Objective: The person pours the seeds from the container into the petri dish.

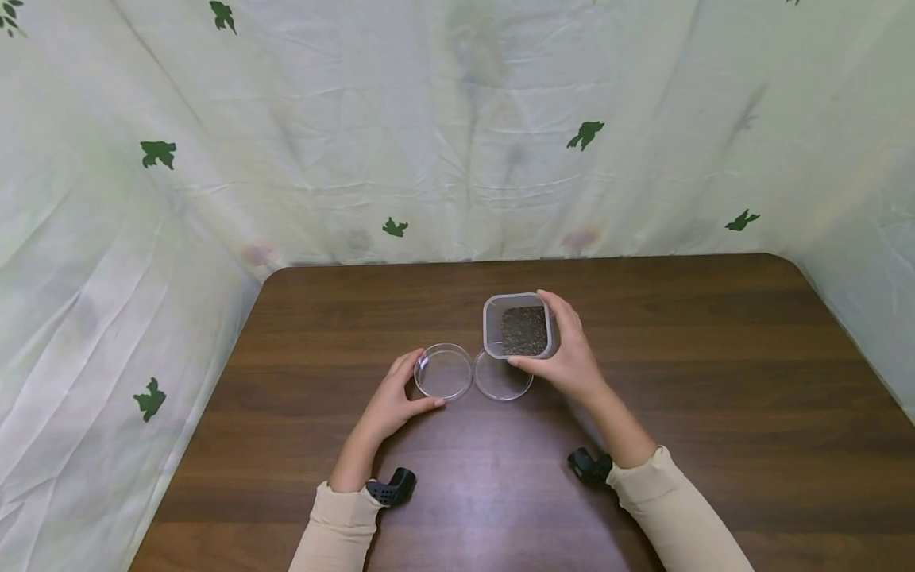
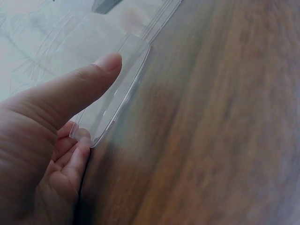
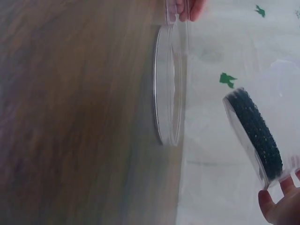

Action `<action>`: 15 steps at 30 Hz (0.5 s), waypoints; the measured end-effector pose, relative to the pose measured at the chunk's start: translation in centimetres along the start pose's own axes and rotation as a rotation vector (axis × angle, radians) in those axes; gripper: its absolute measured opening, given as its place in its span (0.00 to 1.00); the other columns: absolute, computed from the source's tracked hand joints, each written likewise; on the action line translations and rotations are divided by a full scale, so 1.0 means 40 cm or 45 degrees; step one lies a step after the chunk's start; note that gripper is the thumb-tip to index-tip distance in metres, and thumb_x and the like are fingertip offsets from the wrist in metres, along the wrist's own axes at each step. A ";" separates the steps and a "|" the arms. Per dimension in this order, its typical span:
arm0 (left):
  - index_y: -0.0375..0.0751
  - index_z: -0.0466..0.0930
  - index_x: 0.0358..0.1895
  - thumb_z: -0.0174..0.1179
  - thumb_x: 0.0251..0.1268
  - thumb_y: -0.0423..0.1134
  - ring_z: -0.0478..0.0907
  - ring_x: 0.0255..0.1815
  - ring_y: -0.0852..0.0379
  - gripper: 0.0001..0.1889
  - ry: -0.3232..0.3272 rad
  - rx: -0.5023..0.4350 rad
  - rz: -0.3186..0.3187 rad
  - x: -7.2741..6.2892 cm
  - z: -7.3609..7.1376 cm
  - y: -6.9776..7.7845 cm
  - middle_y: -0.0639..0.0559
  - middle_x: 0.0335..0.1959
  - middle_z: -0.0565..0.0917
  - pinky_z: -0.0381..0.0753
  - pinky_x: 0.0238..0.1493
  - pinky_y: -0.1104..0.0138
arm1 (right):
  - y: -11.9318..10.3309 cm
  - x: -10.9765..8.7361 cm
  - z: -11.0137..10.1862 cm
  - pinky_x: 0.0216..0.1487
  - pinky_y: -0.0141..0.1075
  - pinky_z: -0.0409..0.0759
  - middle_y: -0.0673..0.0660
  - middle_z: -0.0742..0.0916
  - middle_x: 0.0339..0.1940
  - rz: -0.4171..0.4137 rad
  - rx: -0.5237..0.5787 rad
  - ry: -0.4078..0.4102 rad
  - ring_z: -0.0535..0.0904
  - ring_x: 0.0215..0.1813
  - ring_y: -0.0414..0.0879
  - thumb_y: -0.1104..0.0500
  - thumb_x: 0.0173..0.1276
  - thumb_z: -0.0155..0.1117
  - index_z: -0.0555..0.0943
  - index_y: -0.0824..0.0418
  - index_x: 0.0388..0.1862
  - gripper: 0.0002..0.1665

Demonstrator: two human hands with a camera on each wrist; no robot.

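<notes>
Two clear round petri dishes sit side by side on the table, a left dish and a right dish. My left hand holds the left dish by its rim, thumb at the near side and fingers at the far left side; the left wrist view shows fingertips on the dish wall. My right hand grips a clear squarish plastic container by its right side, raised above the right dish and hiding its far part. Dark granular material lies inside; in the right wrist view the container looks tilted.
The brown wooden table has rounded far corners. A pale cloth with green leaf shapes hangs behind it and along both sides. Dark wrist cameras, one on the left wrist and one on the right wrist, sit close above the table.
</notes>
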State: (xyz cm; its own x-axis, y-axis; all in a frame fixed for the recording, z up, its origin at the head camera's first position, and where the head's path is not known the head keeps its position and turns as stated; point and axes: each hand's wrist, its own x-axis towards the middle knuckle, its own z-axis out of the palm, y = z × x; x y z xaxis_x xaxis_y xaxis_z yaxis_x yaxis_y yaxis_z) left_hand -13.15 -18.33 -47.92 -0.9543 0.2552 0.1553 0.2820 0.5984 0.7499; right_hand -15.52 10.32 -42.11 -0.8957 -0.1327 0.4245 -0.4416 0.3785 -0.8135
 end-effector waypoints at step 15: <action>0.31 0.59 0.64 0.73 0.38 0.45 0.60 0.62 0.46 0.48 -0.006 -0.001 -0.011 0.001 0.001 -0.002 0.38 0.61 0.64 0.58 0.60 0.54 | -0.007 0.021 0.049 0.60 0.50 0.53 0.57 0.68 0.62 -0.237 -0.208 -0.098 0.57 0.64 0.52 0.53 0.34 0.80 0.61 0.58 0.65 0.58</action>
State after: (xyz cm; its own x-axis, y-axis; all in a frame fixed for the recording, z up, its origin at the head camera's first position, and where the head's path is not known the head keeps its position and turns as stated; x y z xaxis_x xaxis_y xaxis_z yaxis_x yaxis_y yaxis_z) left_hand -13.20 -18.36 -48.00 -0.9563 0.2537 0.1454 0.2735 0.6000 0.7518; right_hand -16.25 8.33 -42.31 -0.8037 -0.2807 0.5247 -0.5907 0.4828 -0.6465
